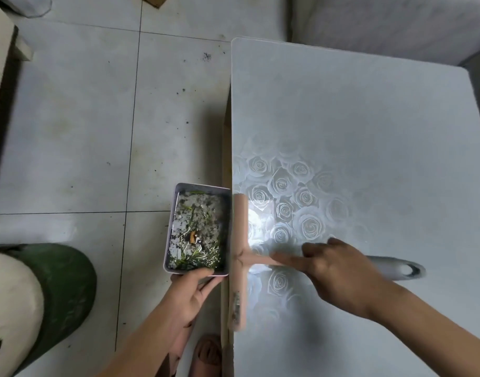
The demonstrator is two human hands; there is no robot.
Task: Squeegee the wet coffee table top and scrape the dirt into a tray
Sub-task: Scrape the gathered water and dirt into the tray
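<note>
Spreading widest, floor (84,118): lay in pale tiles, speckled with dark crumbs left of the table.
Coffee table top (355,126): shone glossy and wet-looking, showed a rose pattern toward its left edge.
Squeegee (240,227): lay with its pink blade along the table's left edge, just beside the tray; pointed its grey handle rightward across the top.
Right hand (339,270): wrapped the handle with curled fingers, stretched the forefinger along the stem toward the blade.
Tray (203,187): hung off the table, long side against the left edge, seemingly just under the top's level.
Left hand (195,292): pinched the tray's near end, thumb over the rim, fingers beneath.
Dirt (198,229): sat in the tray as wet grit, green shreds and one orange scrap; clung also as a dark smear (236,303) on the blade's near end.
Stroke: judged close to finished, with the blade at the brink and ready for a push over the edge.
Risk at the blade's near end: reached past the tray's near corner; would probably have dropped that smear onto the floor or the slipper (207,355) below, with nothing underneath to catch it.
Risk in the one-handed hold: gripped only one end of a loaded, watery tray; could have tilted under the blade's knock and slopped out.
</note>
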